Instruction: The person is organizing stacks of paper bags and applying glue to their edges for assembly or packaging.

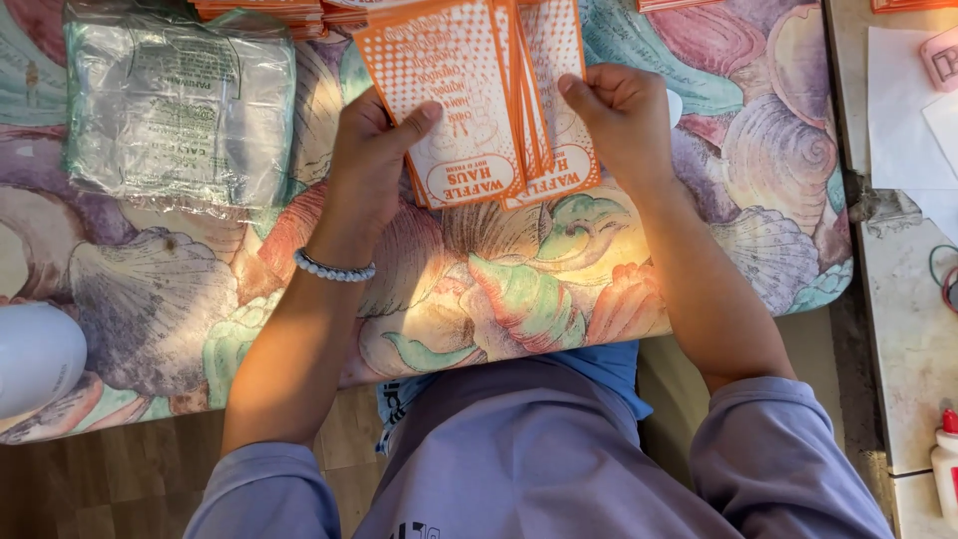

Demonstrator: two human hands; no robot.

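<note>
Both my hands hold a fanned bundle of orange-and-white paper sleeves above a table covered with a seashell-patterned cloth. My left hand grips the bundle's left side, thumb pressed on the front sheet. A beaded bracelet circles that wrist. My right hand pinches the right edge of the bundle, fingers curled over the back sheets. The sleeves' lower ends point toward me.
A clear plastic-wrapped packet lies at the upper left. More orange stacks sit along the far edge. A white rounded object is at the left edge. On the right, a stone counter holds papers and a small white bottle with a red cap.
</note>
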